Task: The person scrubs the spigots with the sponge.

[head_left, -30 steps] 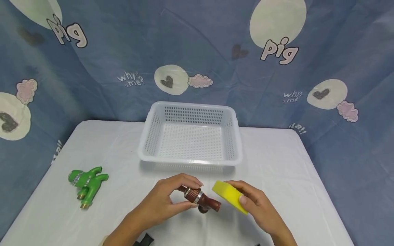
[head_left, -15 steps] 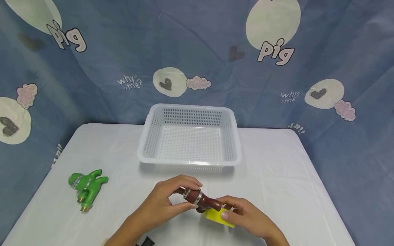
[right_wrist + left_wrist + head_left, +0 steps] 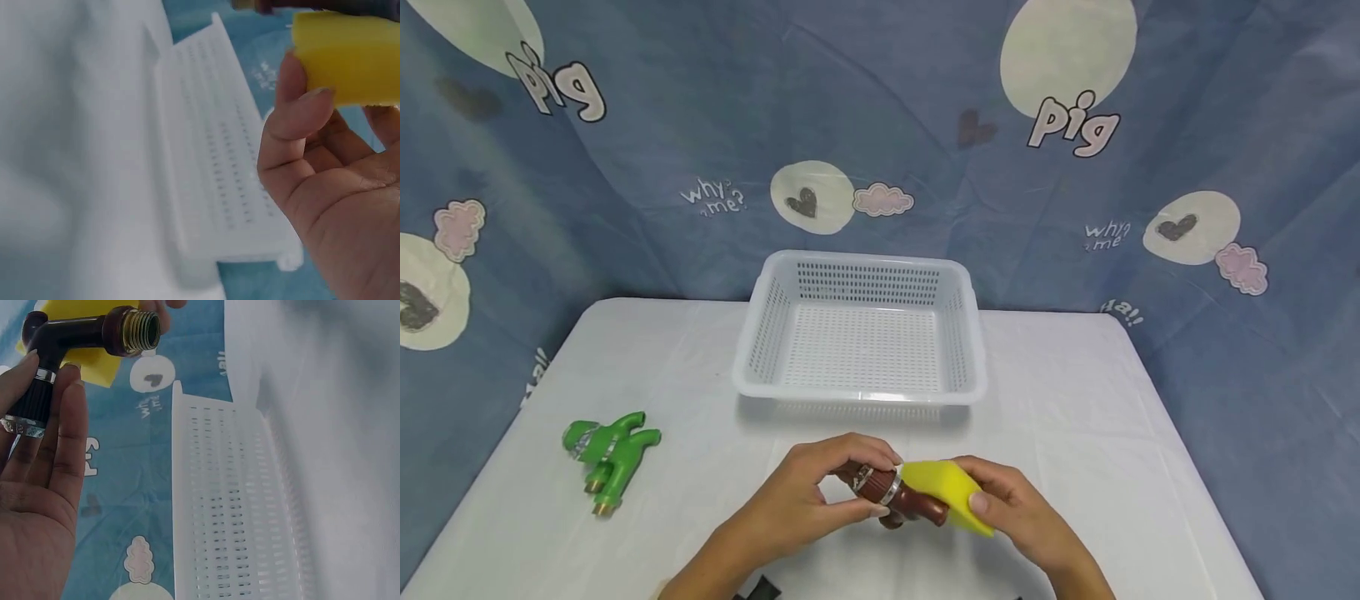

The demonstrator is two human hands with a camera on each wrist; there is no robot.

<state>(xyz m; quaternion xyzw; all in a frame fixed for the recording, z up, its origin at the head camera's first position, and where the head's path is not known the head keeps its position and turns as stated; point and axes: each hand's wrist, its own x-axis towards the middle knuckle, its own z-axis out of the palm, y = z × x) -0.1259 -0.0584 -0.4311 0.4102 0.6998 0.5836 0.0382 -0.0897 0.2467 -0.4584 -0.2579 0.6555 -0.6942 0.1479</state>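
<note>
My left hand (image 3: 808,492) grips a dark red-brown faucet (image 3: 917,502) by its ribbed, silver-banded part, above the white table. In the left wrist view the faucet (image 3: 78,332) shows a brass threaded end pointing right. My right hand (image 3: 1022,517) pinches a yellow sponge (image 3: 951,483) between thumb and fingers, right beside the faucet's spout. The sponge (image 3: 350,59) appears in the right wrist view against the dark faucet at the top edge. On the table at the left lies a green double-spout faucet (image 3: 613,454) with brass ends.
A white perforated plastic basket (image 3: 861,396) stands on the table (image 3: 1067,400) beyond both hands. Behind the table hangs a blue printed cloth (image 3: 880,100). A small black object (image 3: 765,588) shows at the bottom edge near the left forearm.
My right hand first brought the sponge left and down beneath the faucet's spout, then raised it to the spout's far side. The left hand keeps its grip, with a slight shift.
</note>
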